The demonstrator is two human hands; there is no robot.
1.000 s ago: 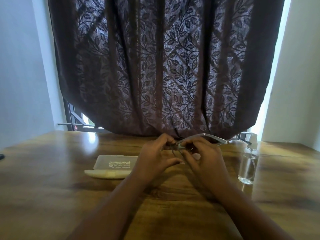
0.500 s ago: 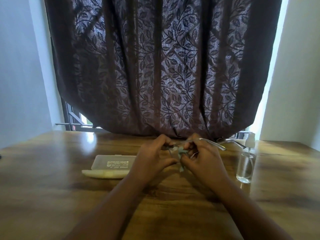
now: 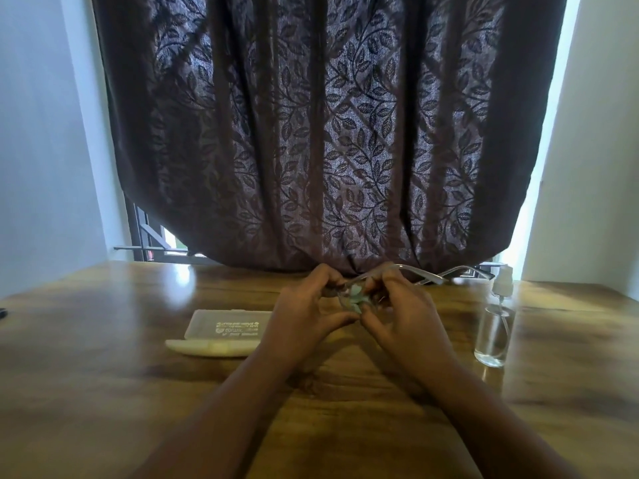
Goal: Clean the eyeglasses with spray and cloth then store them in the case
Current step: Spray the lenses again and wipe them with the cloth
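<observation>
Both hands meet above the middle of the wooden table (image 3: 103, 392). My left hand (image 3: 304, 312) pinches the front of the clear-framed eyeglasses (image 3: 425, 276), whose temple arms stick out to the right. My right hand (image 3: 404, 319) pinches a small pale green cloth (image 3: 356, 297) against a lens. Most of the lenses and cloth are hidden by my fingers. The open translucent case (image 3: 224, 328) lies flat to the left of my hands. A clear spray bottle (image 3: 494, 326) with a white nozzle stands upright to the right.
A dark leaf-patterned curtain (image 3: 328, 133) hangs behind the table's far edge, with a window grille (image 3: 148, 236) showing at its lower left. White walls flank both sides. A small dark object (image 3: 2, 312) sits at the table's left edge.
The pale green cloth has come into sight between my fingers at the lens. Both hands have stayed together over the same spot, and the glasses' temple arms still point right.
</observation>
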